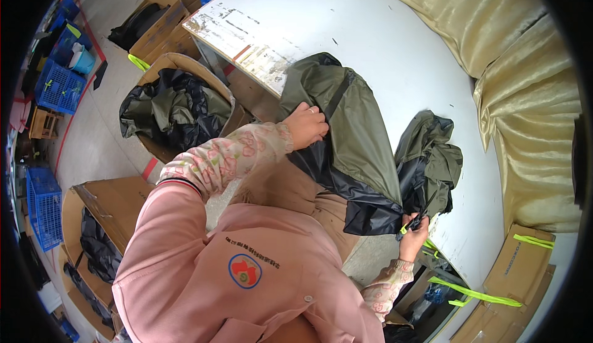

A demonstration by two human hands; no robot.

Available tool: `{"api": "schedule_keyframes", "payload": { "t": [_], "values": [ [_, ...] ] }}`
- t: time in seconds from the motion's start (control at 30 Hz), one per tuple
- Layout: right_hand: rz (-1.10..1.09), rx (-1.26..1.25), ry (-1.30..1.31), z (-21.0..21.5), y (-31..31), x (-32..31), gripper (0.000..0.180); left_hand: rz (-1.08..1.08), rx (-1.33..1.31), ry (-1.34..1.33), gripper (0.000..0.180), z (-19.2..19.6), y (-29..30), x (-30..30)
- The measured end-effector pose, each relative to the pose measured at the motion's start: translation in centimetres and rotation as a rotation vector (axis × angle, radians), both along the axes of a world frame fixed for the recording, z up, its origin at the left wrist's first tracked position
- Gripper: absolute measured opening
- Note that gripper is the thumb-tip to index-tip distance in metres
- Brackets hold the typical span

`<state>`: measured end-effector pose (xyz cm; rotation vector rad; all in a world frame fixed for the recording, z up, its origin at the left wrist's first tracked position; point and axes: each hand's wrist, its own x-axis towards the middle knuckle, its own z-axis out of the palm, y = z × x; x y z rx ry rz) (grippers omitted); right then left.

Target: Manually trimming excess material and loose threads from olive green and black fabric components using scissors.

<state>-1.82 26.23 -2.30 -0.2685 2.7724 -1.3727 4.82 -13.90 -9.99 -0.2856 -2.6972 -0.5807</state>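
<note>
An olive-green and black piece of thin, shiny fabric [361,117] hangs over the near edge of the white table and down toward my lap. My left hand [306,125] pinches its left side, fingers curled into the cloth. At the lower right corner of the fabric, my right hand [414,238] is closed around a small black and yellow-green item [412,224], whose exact kind I cannot make out. Just beyond that hand, a bunched olive and black fabric piece [429,158] lies on the table, close against the first.
The white table [321,9] has a worn corner at left. Cardboard boxes with dark fabric stand left, the nearest box [238,111] beside my left arm. A gold curtain [525,114] borders the right. Yellow-green strips [475,293] lie near a carton [525,263].
</note>
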Motion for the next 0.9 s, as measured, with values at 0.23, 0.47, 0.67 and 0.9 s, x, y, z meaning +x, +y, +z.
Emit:
{"api": "schedule_keyframes", "payload": {
  "t": [0.23, 0.47, 0.67, 0.9],
  "values": [
    [-0.068, -0.046, 0.038, -2.4, 2.7, -0.6, 0.022, -0.035, 0.114, 0.366, 0.015, 3.8, -2.1, 3.3],
    [-0.035, -0.041, 0.012, -2.4, 1.6, -0.5, 0.020, -0.125, 0.150, 0.362, 0.020, 4.8, -1.7, 5.3],
    [-0.034, -0.007, 0.005, -3.7, 2.7, -1.0, 0.020, -0.160, 0.133, 0.080, 0.044, 3.1, -0.5, 4.4],
    [-0.028, 0.051, 0.011, -3.4, 2.3, -0.7, 0.021, -0.222, 0.139, 0.201, 0.039, 3.1, -0.4, 3.3]
  ]
}}
